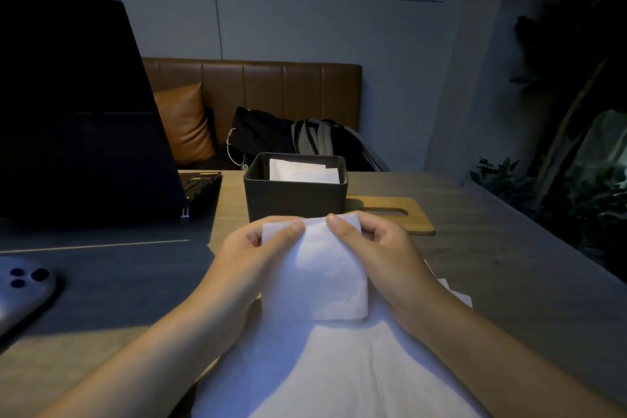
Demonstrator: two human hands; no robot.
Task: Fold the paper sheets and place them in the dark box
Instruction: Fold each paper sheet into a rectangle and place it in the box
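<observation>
A folded white paper sheet (322, 275) hangs between both hands just in front of the dark box (295, 200). My left hand (247, 254) pinches its upper left corner, thumb on the front. My right hand (383, 248) pinches the upper right corner the same way. Inside the box lie folded white sheets (303, 171). More white paper (332, 373) is spread flat on the table under my forearms, and a bit of it shows to the right of my right wrist.
An open laptop (78, 112) stands at the left with a phone (23, 292) lying near the left edge. A wooden lid (397, 214) lies right of the box. Bags and a brown sofa sit behind the table; plants stand at the right.
</observation>
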